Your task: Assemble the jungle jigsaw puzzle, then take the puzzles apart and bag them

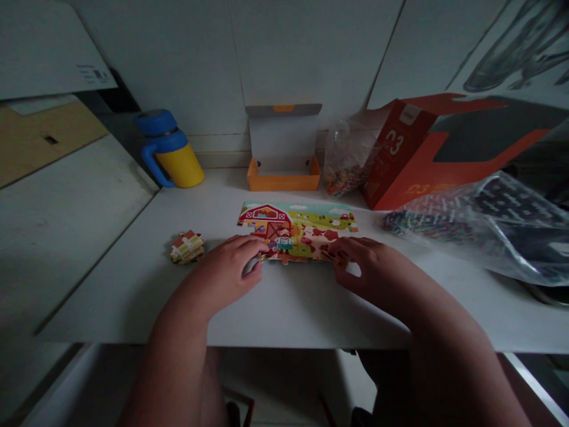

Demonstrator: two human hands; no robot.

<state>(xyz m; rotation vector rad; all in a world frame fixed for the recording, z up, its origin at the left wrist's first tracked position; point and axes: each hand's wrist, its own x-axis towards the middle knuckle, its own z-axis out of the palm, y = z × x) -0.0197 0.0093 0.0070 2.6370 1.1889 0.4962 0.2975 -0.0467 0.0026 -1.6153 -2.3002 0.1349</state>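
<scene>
A partly joined jigsaw puzzle (293,234) lies on the white table, with a red barn, a farmer and a brown-and-white cow on it. My left hand (235,261) grips its lower left corner between thumb and fingers. At the lower right corner, my right hand (360,258) is closed on the puzzle's edge, its fingertips curled over the cow's side. Both hands cover parts of the lower row. A small stack of loose puzzle pieces (187,247) sits to the left of my left hand.
Behind the puzzle stands an open orange box (283,182). A blue-and-yellow jug (171,151) is at the back left. Right of the box are a clear bag of colourful bits (344,172), a large orange carton (400,160) and another plastic bag (471,231). The table's front edge (306,346) runs below my forearms.
</scene>
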